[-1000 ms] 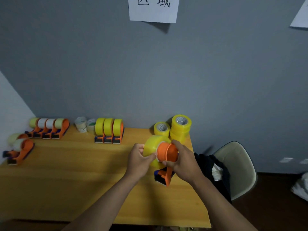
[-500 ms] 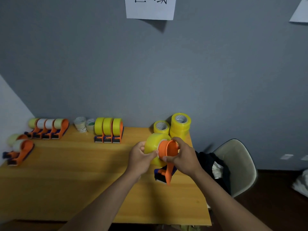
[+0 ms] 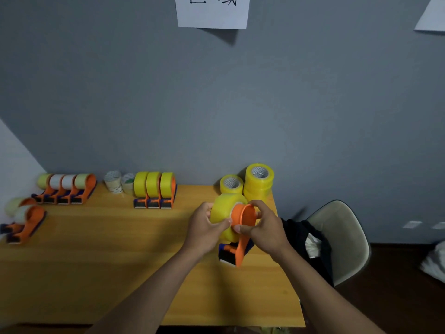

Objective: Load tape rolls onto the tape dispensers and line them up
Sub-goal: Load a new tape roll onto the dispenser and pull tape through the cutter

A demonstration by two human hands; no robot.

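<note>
Loading is the step in hand: both hands work a yellow roll (image 3: 222, 214) onto the orange hub of a dispenser (image 3: 242, 227) held just above the table (image 3: 96, 249), near its right end. The left hand (image 3: 204, 231) grips the roll, thumb across its near face and fingers curled round the far side; the right hand (image 3: 263, 229) grips the dispenser's round hub, thumb low at the front and fingers wrapped over the top. The dispenser's dark blade end hangs down toward the tabletop. The roll looks partly on the hub, but how deep it sits I cannot tell. By my reading, the next move calls for pressing roll and hub squarely together until the roll seats, then setting the loaded dispenser down beside the row of three yellow loaded ones (image 3: 155, 189) at the back, blade ends facing the same way. More spare yellow rolls (image 3: 249, 183) stand stacked behind the hands at the table's back right corner, so more loading remains. Farther left are four loaded dispensers with pale rolls (image 3: 66, 188), and two more pale ones (image 3: 22, 219) at the far left edge; between the rows sit two small whitish rolls (image 3: 119, 183). Behind runs a grey wall with a paper sign (image 3: 212, 10); right of the table stands a pale chair (image 3: 342, 239) with dark cloth on it.
</note>
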